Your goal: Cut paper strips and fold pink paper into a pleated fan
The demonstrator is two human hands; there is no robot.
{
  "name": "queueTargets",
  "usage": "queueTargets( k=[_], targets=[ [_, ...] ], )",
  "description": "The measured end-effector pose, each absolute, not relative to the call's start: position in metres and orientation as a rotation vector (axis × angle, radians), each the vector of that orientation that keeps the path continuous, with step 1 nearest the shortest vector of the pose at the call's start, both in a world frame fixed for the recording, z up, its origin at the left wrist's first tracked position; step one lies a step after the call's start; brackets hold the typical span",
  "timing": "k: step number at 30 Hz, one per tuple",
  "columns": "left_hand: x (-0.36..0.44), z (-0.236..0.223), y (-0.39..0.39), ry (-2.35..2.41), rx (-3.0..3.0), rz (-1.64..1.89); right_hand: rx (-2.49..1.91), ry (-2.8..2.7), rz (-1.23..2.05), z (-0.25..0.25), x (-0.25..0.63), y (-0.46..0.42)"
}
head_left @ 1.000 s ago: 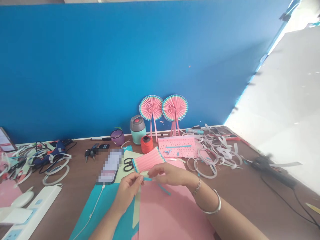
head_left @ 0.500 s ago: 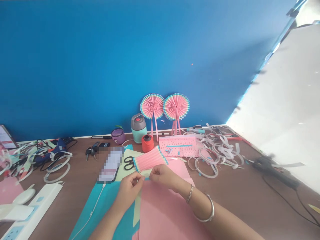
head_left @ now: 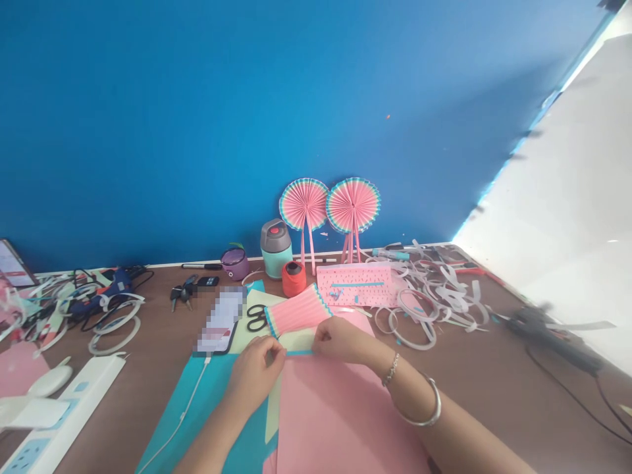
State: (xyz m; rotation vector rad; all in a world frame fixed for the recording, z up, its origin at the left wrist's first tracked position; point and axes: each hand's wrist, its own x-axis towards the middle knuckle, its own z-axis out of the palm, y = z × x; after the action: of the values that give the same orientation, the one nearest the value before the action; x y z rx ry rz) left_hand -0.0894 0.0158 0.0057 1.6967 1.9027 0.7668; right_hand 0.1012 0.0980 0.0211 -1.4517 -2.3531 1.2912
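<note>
A large pink paper sheet [head_left: 340,408] lies before me, with a narrow blue strip [head_left: 300,353] along its far edge. My left hand [head_left: 257,368] is closed in a pinch at the left end of that edge. Fingers curled together, my right hand [head_left: 340,339] is at the same edge farther right; what its fingertips hold is hidden. Just beyond the hands rests a pleated pink paper piece [head_left: 299,313] with blue-edged ends. Its left end is beside the black-handled scissors [head_left: 256,318]. Yellow paper [head_left: 299,340] and teal paper [head_left: 210,401] lie under and beside the pink sheet.
Two round paper fans [head_left: 304,205] lean on the blue wall, behind a red thread spool [head_left: 294,280] and a teal flask [head_left: 276,253]. A charging phone [head_left: 220,322] lies left. Curled white strips [head_left: 444,289] and a glue gun [head_left: 548,339] are right; a power strip [head_left: 69,415] is lower left.
My right hand has moved right along the far edge of the pink sheet, baring more of the blue strip. My left hand stays at the left end. The view has shifted slightly.
</note>
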Motion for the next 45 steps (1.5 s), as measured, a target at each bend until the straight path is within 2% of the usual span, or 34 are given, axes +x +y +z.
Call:
queueTargets(
  k=[6, 13, 45],
  targets=[
    [-0.09, -0.003, 0.018, 1.882, 1.81, 0.753, -1.447, -2.398, 1.233, 0.029, 0.127, 0.102],
    [-0.09, -0.009, 0.019, 1.833, 1.857, 0.787, -1.545, -2.191, 1.218, 0.013, 0.154, 0.094],
    [-0.092, -0.012, 0.018, 1.864, 1.855, 0.665, -1.602, -2.206, 1.064, 0.012, 0.151, 0.08]
  ],
)
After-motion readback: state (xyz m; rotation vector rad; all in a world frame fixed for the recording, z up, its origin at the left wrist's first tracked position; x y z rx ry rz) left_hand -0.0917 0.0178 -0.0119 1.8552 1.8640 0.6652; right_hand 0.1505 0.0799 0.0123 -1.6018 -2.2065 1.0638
